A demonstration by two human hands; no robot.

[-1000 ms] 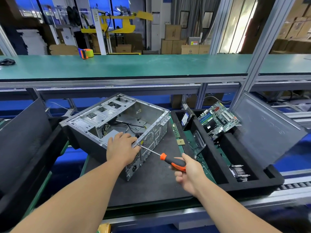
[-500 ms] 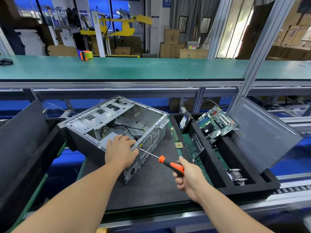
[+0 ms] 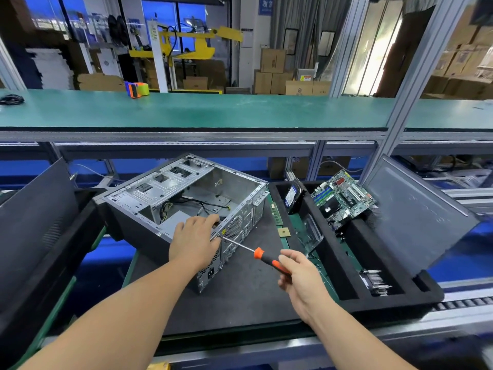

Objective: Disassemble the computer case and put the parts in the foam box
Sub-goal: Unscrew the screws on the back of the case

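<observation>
The open grey computer case [image 3: 186,198] lies on its side on a dark mat. My left hand [image 3: 194,239] presses down on the case's near top edge, over the power supply. My right hand [image 3: 298,273] grips an orange-handled screwdriver [image 3: 256,253]; its tip touches the case's rear panel just beside my left hand. To the right stands the black foam box [image 3: 330,252], holding a green motherboard [image 3: 344,196], a hard drive [image 3: 293,196], a clear plastic piece [image 3: 310,233] and a heatsink [image 3: 376,281].
A grey side panel [image 3: 416,214] leans against the foam box's right side. A memory stick [image 3: 276,213] and a small chip [image 3: 283,232] lie on the mat between case and box. Another black foam tray [image 3: 32,225] stands at left. A green shelf [image 3: 213,110] runs overhead.
Both hands stay in place on the case and the screwdriver; the fingers of my right hand have shifted on the handle. The view has tilted slightly.
</observation>
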